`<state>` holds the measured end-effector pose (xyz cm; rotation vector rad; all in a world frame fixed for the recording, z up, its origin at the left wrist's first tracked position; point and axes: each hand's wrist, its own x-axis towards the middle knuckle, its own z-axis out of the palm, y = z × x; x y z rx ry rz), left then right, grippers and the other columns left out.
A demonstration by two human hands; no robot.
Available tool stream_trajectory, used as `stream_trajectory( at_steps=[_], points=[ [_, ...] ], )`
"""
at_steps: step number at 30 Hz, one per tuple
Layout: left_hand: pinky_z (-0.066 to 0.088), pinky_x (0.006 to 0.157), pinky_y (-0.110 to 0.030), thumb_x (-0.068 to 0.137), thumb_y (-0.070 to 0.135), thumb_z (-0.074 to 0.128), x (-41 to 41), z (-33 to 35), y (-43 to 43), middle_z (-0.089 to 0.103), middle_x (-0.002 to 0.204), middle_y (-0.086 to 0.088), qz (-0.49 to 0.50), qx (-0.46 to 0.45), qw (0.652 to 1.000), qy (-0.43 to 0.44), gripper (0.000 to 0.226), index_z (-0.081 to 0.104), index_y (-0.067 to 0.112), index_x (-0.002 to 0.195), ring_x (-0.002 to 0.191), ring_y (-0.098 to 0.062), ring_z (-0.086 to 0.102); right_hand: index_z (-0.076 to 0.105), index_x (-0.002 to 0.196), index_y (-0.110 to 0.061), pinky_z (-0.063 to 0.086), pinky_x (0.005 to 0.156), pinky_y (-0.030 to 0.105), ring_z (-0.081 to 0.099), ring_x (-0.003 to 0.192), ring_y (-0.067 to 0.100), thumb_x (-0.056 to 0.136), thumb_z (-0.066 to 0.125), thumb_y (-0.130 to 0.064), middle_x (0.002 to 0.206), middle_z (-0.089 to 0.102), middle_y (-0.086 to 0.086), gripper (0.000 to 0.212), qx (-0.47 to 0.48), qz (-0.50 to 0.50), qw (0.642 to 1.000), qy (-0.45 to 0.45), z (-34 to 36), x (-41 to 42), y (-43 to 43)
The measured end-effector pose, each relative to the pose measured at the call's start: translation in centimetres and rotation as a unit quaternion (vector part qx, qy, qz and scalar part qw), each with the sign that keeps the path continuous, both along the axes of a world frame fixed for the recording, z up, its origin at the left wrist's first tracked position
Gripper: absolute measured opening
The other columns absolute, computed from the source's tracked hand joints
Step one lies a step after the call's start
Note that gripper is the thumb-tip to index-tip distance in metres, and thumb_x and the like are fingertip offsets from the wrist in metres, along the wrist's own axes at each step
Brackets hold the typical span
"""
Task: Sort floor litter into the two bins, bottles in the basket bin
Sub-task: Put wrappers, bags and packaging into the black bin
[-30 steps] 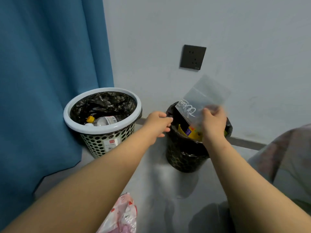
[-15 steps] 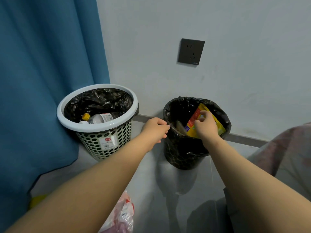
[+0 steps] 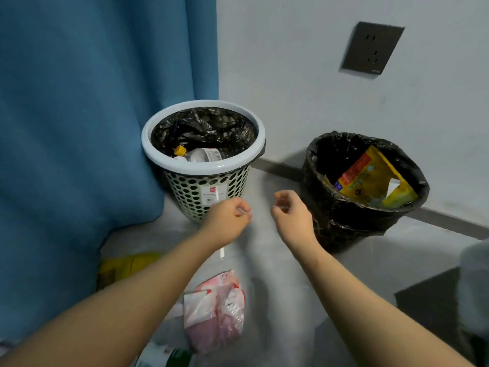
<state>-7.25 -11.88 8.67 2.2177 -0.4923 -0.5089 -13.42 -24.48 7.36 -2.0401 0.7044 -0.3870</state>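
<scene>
Litter lies on the floor (image 3: pixel 285 260) in the near part of the view: a pink and white plastic bag (image 3: pixel 215 312) between the two forearms, a yellow packet (image 3: pixel 127 266) at the foot of the blue curtain (image 3: pixel 79 115), and what may be a bottle (image 3: pixel 169 356) at the bottom edge, too blurred and cut off to be sure. The basket bin (image 3: pixel 203 165), white-rimmed with a perforated wall and a black liner, stands against the curtain. Inside it a clear bottle with a yellow cap (image 3: pixel 201 154) lies on its side. The black bin (image 3: pixel 365 192) stands to the right, near the wall, well apart from the basket bin. It holds a yellow and red wrapper (image 3: pixel 370 178) leaning against its liner.

Both hands hover over the floor between the two bins. The left hand (image 3: pixel 227 218) is loosely curled, fingers drawn in, in front of the basket bin's wall and holding nothing that shows. The right hand (image 3: pixel 291 213) is just beside the black bin, fingers bent but apart, and empty. The two hands are near each other without touching. A dark wall socket (image 3: pixel 371 49) sits on the wall above the black bin, and a grey, blurred shape (image 3: pixel 473 287) fills the right edge.
</scene>
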Motion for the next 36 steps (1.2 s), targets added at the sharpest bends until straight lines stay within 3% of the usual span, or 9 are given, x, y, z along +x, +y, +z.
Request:
stream_trajectory(
  at_steps=[7, 12, 17, 20, 24, 27, 29, 33, 36],
  points=[
    [0.048, 0.072, -0.031, 0.09, 0.025, 0.052, -0.8, -7.2, 8.8, 0.064, 0.091, -0.001, 0.008, 0.149, 0.988, -0.035, 0.016, 0.058, 0.023, 0.105, 0.087, -0.024, 0.06, 0.056, 0.11, -0.011, 0.041, 0.078, 0.026, 0.057, 0.095, 0.023, 0.088, 0.051, -0.012, 0.106, 0.058, 0.003, 0.022, -0.028, 0.182, 0.974, 0.135, -5.4, 1.2, 6.3],
    [0.048, 0.078, -0.031, 0.09, 0.024, 0.054, -0.7, -10.8, 12.6, 0.065, 0.104, -0.004, 0.049, 0.154, 0.986, -0.032, 0.021, 0.06, 0.018, 0.109, 0.098, -0.025, 0.06, 0.055, 0.116, -0.011, 0.042, 0.089, 0.031, 0.055, 0.106, 0.029, 0.087, 0.052, -0.014, 0.117, 0.058, 0.012, 0.029, -0.08, 0.298, 0.925, 0.223, -8.4, 2.4, 9.9],
    [0.049, 0.081, -0.036, 0.09, 0.023, 0.053, -0.9, -13.4, 15.2, 0.061, 0.113, -0.007, 0.05, 0.172, 0.983, -0.036, 0.021, 0.06, 0.017, 0.108, 0.102, -0.027, 0.057, 0.052, 0.121, -0.019, 0.043, 0.097, 0.035, 0.052, 0.115, 0.029, 0.088, 0.052, -0.023, 0.126, 0.055, 0.008, 0.034, -0.09, 0.338, 0.892, 0.287, -11.2, 2.5, 12.4],
    [0.047, 0.082, -0.033, 0.09, 0.025, 0.053, -1.4, -14.6, 16.4, 0.059, 0.117, -0.005, 0.039, 0.181, 0.982, -0.034, 0.022, 0.059, 0.018, 0.11, 0.106, -0.025, 0.055, 0.048, 0.129, -0.022, 0.037, 0.098, 0.033, 0.049, 0.12, 0.027, 0.09, 0.047, -0.027, 0.132, 0.053, 0.005, 0.039, -0.158, 0.342, 0.875, 0.305, -12.2, 1.6, 13.3],
    [0.043, 0.091, -0.03, 0.091, 0.029, 0.052, -2.9, -15.8, 16.7, 0.051, 0.13, 0.001, -0.005, 0.185, 0.983, -0.007, 0.031, 0.055, 0.021, 0.12, 0.119, -0.02, 0.047, 0.034, 0.14, -0.03, 0.025, 0.108, 0.039, 0.03, 0.135, 0.026, 0.089, 0.049, -0.035, 0.148, 0.035, 0.0, 0.053, -0.221, 0.387, 0.824, 0.35, -13.1, -0.9, 12.5],
    [0.041, 0.098, -0.033, 0.089, 0.028, 0.052, -4.0, -16.1, 16.2, 0.045, 0.135, 0.003, -0.024, 0.181, 0.983, 0.008, 0.039, 0.049, 0.024, 0.127, 0.125, -0.019, 0.04, 0.025, 0.141, -0.036, 0.026, 0.108, 0.051, 0.018, 0.14, 0.031, 0.086, 0.052, -0.044, 0.155, 0.016, 0.0, 0.062, -0.251, 0.388, 0.804, 0.373, -13.5, -2.6, 11.2],
    [0.039, 0.101, -0.034, 0.087, 0.033, 0.054, -4.5, -16.1, 15.6, 0.037, 0.141, 0.002, -0.048, 0.19, 0.981, 0.01, 0.047, 0.043, 0.027, 0.132, 0.132, -0.022, 0.034, 0.018, 0.142, -0.04, 0.026, 0.107, 0.058, 0.007, 0.143, 0.036, 0.084, 0.053, -0.048, 0.157, 0.002, 0.0, 0.068, -0.255, 0.387, 0.797, 0.388, -13.6, -3.2, 10.7],
    [0.018, 0.114, -0.047, 0.084, 0.047, 0.055, -4.7, -16.7, 14.7, -0.013, 0.158, 0.002, -0.181, 0.286, 0.939, 0.065, 0.08, 0.007, 0.036, 0.147, 0.145, -0.029, -0.003, 0.008, 0.144, -0.044, 0.029, 0.103, 0.063, -0.003, 0.142, 0.043, 0.075, 0.064, -0.056, 0.157, -0.013, -0.003, 0.089, -0.237, 0.394, 0.785, 0.416, -14.8, -3.3, 10.4],
    [0.009, 0.115, -0.05, 0.082, 0.05, 0.058, -4.8, -17.3, 14.3, -0.02, 0.157, -0.001, -0.193, 0.327, 0.922, 0.068, 0.092, -0.003, 0.034, 0.148, 0.145, -0.032, -0.012, 0.005, 0.144, -0.042, 0.036, 0.099, 0.061, 0.003, 0.139, 0.046, 0.068, 0.069, -0.06, 0.157, -0.01, 0.0, 0.101, -0.261, 0.394, 0.783, 0.405, -16.3, -3.5, 10.2]
  ],
)
